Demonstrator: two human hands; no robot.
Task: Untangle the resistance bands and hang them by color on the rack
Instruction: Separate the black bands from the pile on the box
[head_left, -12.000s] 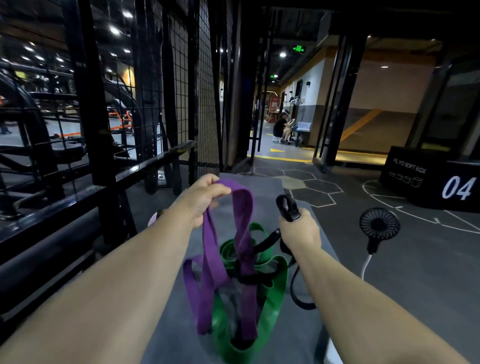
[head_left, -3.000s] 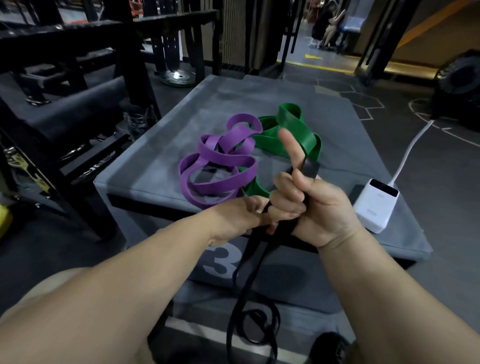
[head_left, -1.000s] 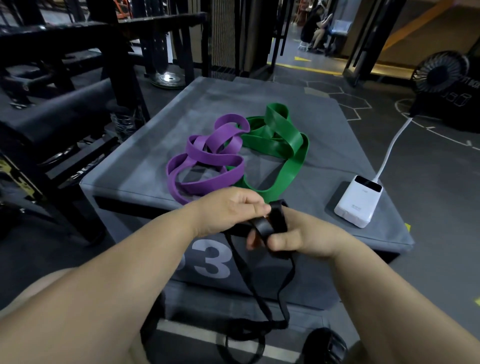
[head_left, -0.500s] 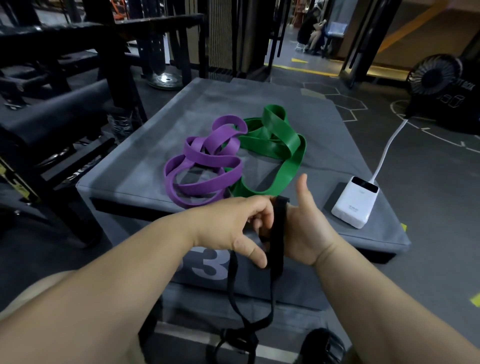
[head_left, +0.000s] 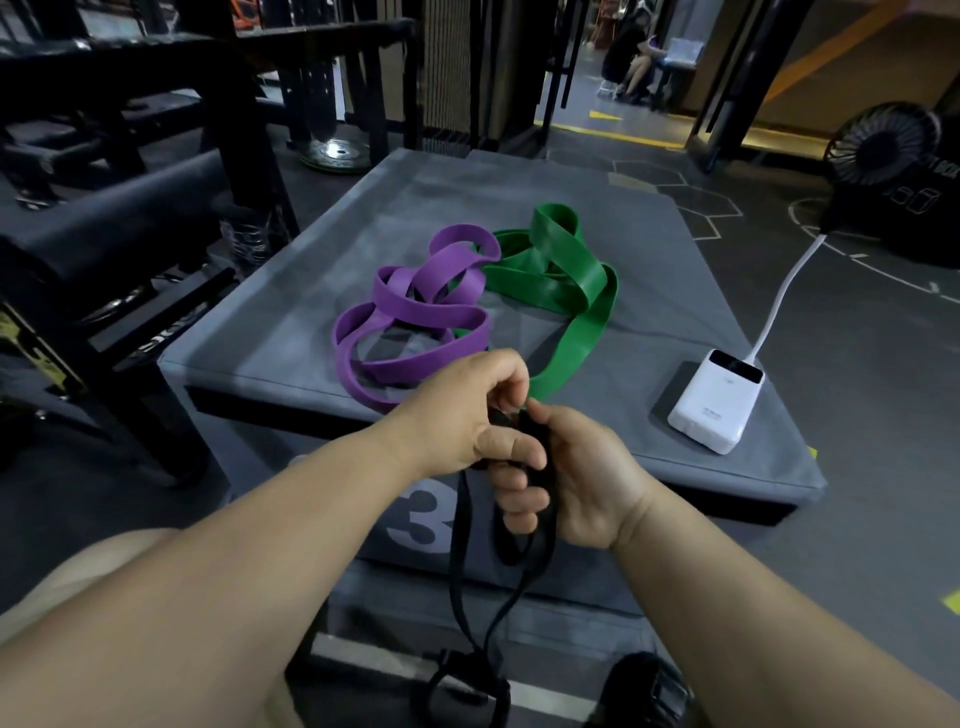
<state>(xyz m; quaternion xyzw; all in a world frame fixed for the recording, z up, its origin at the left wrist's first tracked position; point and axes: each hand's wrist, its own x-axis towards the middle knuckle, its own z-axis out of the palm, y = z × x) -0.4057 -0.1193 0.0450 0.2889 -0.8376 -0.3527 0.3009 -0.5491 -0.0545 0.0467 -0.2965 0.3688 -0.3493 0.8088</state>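
A purple band (head_left: 415, 322) and a green band (head_left: 566, 280) lie in loose overlapping loops on top of a grey padded box (head_left: 311, 291). In front of the box's near edge, both my hands hold a black band (head_left: 462, 571). My left hand (head_left: 467, 415) pinches its top between thumb and fingers. My right hand (head_left: 566, 478) has its fingers curled round the strands just below. The black band hangs down in long strands to a loose tangle near the floor (head_left: 467, 686).
A white power bank (head_left: 717, 405) with a white cable sits on the box's right side. A black fan (head_left: 883, 143) stands on the floor at the far right. Black rack frames and a padded bench (head_left: 119, 223) fill the left. A person sits far back.
My right thumb, raised half a second ago, has closed down and its fingers have wrapped round the black band. My left hand has moved up to pinch the band's top.
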